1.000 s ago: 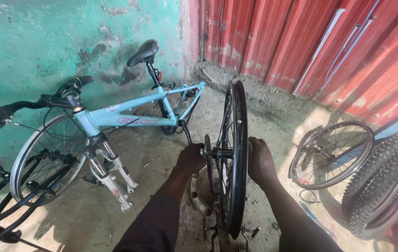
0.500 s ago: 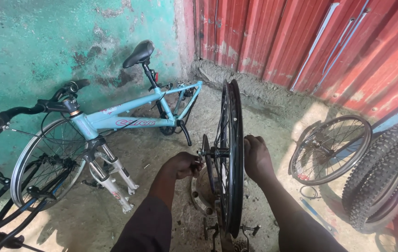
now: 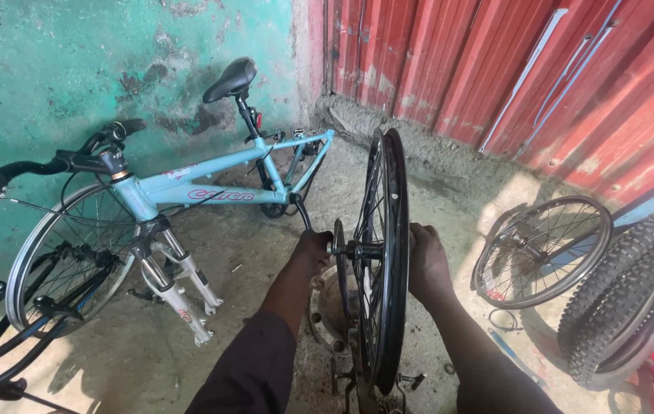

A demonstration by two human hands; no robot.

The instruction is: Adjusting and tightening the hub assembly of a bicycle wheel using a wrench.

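Wheel stood up on edge, a hand on each side of the hub

The bare black wheel (image 3: 384,261) stands upright on the concrete floor (image 3: 250,253) in front of the person; the left hand (image 3: 313,251) has its fingers curled shut around the axle end by the brake disc (image 3: 340,264), and the right hand (image 3: 426,264) presses on the far side, grip hidden by the rim. Risky bit, probably: a slip puts knuckles into spokes, or the wheel tips toward the light blue bike (image 3: 189,192) nearby.
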